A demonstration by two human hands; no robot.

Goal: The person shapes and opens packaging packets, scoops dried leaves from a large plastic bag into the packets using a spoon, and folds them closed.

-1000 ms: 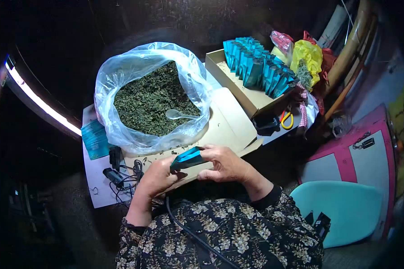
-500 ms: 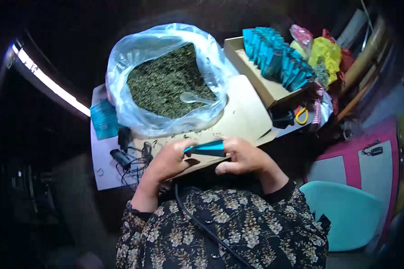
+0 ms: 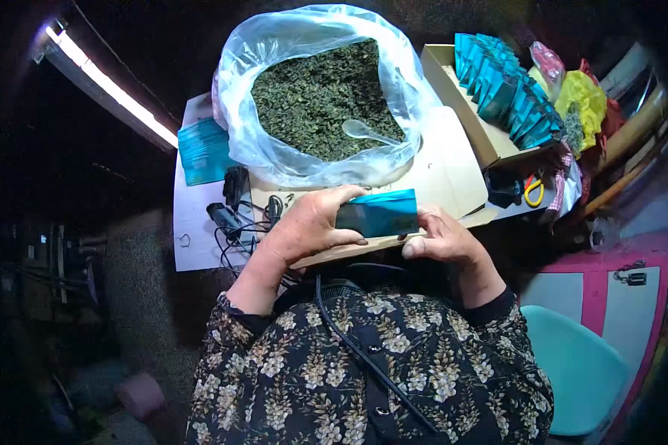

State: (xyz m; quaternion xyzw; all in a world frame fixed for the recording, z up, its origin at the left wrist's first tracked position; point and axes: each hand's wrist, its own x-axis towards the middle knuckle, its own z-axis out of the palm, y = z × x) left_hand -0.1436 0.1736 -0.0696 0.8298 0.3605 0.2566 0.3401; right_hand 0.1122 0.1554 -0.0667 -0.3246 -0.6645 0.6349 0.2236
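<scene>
My left hand [image 3: 312, 226] is closed round the left end of a teal packaging pouch [image 3: 378, 213], with the thumb on its near side. At the pouch's right end is my right hand [image 3: 445, 236], its fingers curled against the edge and the thumb lower down. The pouch is held sideways above the table's front edge, a lighter teal strip along its upper side. Just beyond stands a large clear plastic bag [image 3: 237, 96], rolled open. It is full of dark green dried leaves [image 3: 319, 96], and a clear plastic spoon [image 3: 360, 130] lies on them.
Right of the bag, a cardboard box [image 3: 486, 152] holds rows of teal pouches [image 3: 505, 85]. A stack of flat teal pouches [image 3: 204, 152] lies left, near black cables [image 3: 234, 222]. Yellow-handled scissors [image 3: 533, 191] and a yellow plastic bag [image 3: 583, 104] are at right; a turquoise chair [image 3: 571, 371] stands below.
The pouch has turned from nearly edge-on to showing its broad side. My left hand now wraps further round it. The whole view has shifted, moving the table up and right in the picture.
</scene>
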